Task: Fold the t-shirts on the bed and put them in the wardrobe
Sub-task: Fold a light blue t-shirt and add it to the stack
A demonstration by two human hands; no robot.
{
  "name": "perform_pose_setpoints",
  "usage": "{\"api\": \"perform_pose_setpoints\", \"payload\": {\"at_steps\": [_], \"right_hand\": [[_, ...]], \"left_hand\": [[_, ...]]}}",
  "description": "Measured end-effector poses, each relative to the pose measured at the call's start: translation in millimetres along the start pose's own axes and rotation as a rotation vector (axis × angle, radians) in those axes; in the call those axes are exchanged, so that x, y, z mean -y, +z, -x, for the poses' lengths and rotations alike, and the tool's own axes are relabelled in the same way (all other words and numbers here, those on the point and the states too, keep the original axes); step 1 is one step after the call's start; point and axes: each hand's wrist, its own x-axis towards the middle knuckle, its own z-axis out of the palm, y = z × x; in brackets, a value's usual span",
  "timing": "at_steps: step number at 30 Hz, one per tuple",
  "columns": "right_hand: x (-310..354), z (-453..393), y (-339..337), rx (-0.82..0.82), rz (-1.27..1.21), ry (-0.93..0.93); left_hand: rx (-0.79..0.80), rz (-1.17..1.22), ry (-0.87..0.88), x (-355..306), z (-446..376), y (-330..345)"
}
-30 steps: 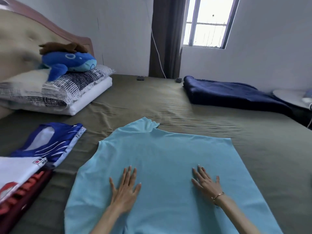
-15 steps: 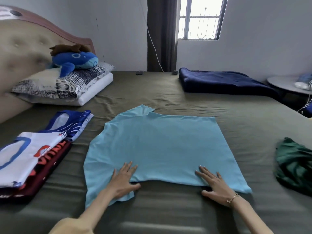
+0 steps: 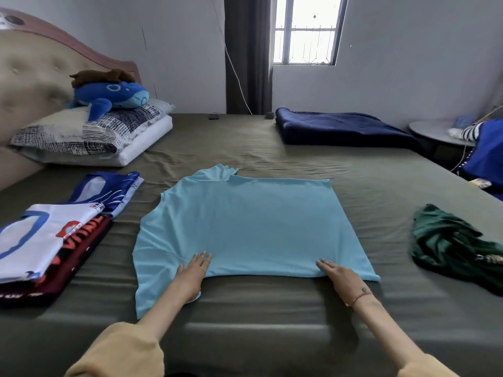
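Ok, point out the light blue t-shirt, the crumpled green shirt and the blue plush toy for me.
light blue t-shirt (image 3: 245,221), head view, middle of its flat body.
crumpled green shirt (image 3: 446,240), head view, middle of the bunched fabric.
blue plush toy (image 3: 117,95), head view, its rounded body.

olive bed (image 3: 272,148); light-blue t-shirt (image 3: 245,221), folded stack (image 3: 54,240), green shirt (image 3: 454,248)

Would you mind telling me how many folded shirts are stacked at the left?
3 that I can see: a blue shirt farthest back, a white shirt on top, and a dark red shirt beneath it. More may be hidden underneath.
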Motion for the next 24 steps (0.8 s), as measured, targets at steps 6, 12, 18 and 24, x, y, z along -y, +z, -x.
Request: {"api": "perform_pose_setpoints", "payload": {"at_steps": [6, 12, 18, 24], "right_hand": [[-1.8, 11.0, -0.2, -0.043, 0.114, 0.069], [-11.3, 7.0, 4.7, -0.056, 0.182, 0.12], [-21.8, -9.6, -3.0, -0.103, 0.154, 0.144], [-38.0, -38.3, -31.1, -0.147, 0.102, 0.286]], "left_hand": [[-0.037, 0.003, 0.002, 0.5, 4.3, 4.7], [-0.118, -0.089, -0.065, -5.4, -1.7, 4.9], [-0.266, -0.225, -0.085, -10.6, -21.4, -0.8], [-0.233, -0.167, -0.14, 0.2, -56.6, -54.5]]}}
